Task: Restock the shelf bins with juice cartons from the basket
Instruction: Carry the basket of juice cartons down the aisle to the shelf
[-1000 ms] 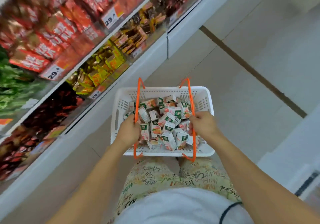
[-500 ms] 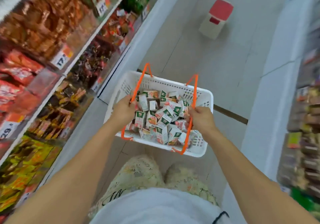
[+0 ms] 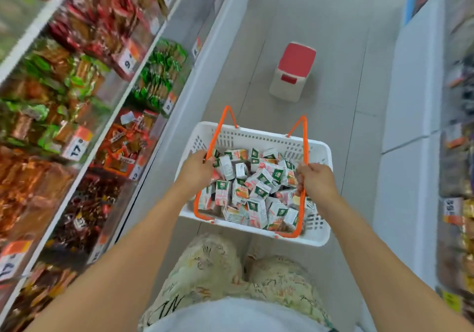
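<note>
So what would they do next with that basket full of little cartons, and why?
Probably keep carrying it a little further, steering past the stool, then set it down. Both the left hand and the right hand are closed on the orange handles, holding the basket, so neither is free to lift a juice carton, and the nearby shelves appear to hold snack packets.

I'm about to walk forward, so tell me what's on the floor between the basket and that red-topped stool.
Nothing: in the head view, only bare pale floor tile lies between the white basket and the red-topped stool.
</note>
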